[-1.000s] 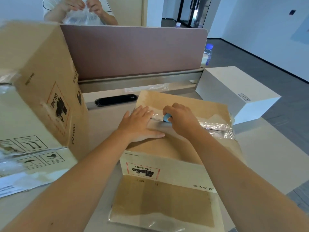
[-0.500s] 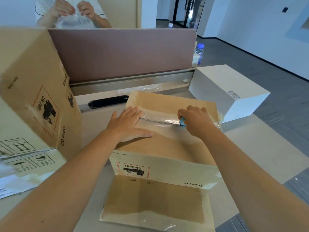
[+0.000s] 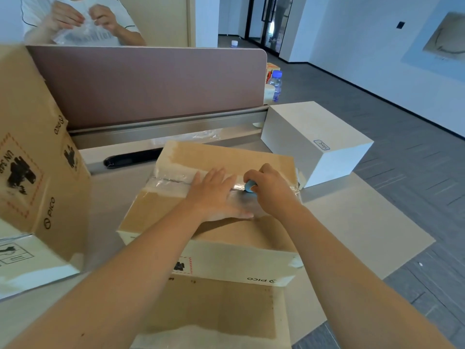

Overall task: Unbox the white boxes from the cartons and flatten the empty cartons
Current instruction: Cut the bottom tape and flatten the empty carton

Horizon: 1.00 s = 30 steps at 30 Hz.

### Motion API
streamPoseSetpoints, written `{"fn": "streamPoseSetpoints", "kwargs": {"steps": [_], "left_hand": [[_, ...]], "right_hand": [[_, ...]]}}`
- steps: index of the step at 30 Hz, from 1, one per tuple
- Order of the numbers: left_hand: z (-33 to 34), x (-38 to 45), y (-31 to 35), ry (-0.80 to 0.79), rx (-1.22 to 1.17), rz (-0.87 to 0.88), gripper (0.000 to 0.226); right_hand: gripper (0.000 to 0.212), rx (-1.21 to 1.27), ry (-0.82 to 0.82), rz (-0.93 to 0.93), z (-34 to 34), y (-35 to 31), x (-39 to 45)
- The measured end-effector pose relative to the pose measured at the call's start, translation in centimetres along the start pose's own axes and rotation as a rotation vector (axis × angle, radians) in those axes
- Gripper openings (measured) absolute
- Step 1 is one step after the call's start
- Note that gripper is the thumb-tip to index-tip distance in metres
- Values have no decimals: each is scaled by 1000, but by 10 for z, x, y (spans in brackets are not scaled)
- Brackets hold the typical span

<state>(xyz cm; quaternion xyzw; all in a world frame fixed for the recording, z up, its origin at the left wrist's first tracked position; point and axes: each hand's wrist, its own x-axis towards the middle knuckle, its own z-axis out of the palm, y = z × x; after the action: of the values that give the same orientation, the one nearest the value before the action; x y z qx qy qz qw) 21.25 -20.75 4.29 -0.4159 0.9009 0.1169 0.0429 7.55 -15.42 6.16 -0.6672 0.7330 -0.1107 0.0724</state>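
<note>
A brown taped carton lies on the desk in front of me, its top seam covered with clear tape. My left hand presses flat on the carton's top with straight fingers. My right hand grips a small blue cutter whose tip sits on the tape seam near the right end. The seam to the left of my hands looks slit. A white box stands on the desk at the right, beyond the carton.
A flattened carton lies under the near edge. A large brown carton stands at the left. A brown divider backs the desk, with a black object and a water bottle nearby. Another person handles a plastic bag behind it.
My right hand with the blue cutter has moved right along the tape seam. My left hand has shifted right on the carton top after it.
</note>
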Motion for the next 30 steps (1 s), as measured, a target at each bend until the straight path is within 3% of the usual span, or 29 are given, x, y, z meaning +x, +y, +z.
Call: {"fn": "streamPoseSetpoints", "kwargs": {"steps": [17,24,30], "left_hand": [[15,-1,36,12,9,-168,107],[15,-3,43,-1,21,-181,105],[12,-5,43,-4,19,-187,101]], "right_hand": [[39,-230,6,22,-25,64,-22],[48,-253,20,3,-31,82,-24],[43,-201,10,1,-34,95,-24]]}}
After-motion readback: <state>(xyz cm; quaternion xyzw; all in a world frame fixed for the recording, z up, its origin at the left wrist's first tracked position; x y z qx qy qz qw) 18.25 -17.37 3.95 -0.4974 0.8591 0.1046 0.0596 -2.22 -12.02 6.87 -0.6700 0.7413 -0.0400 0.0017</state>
